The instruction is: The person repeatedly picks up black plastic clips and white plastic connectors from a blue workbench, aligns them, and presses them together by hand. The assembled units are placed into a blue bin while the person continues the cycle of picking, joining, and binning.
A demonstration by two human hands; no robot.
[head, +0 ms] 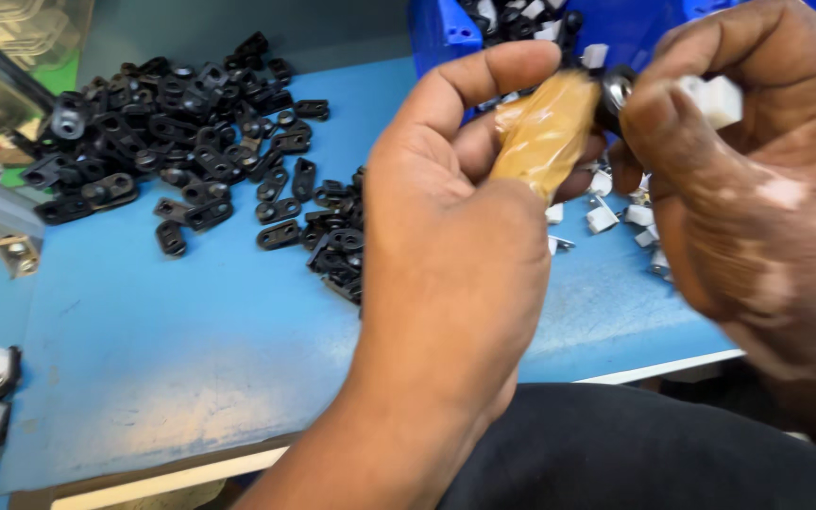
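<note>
Black clip (616, 90) pinched by right hand (748, 189) against tape-wrapped tool (545, 132) gripped in left hand (455, 255), frame's upper right; slip could drop it.

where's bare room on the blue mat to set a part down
Bare: the blue mat near its front edge, below the black clips. Crowded: that far-left clip pile, and the white pieces under the right hand.
</note>
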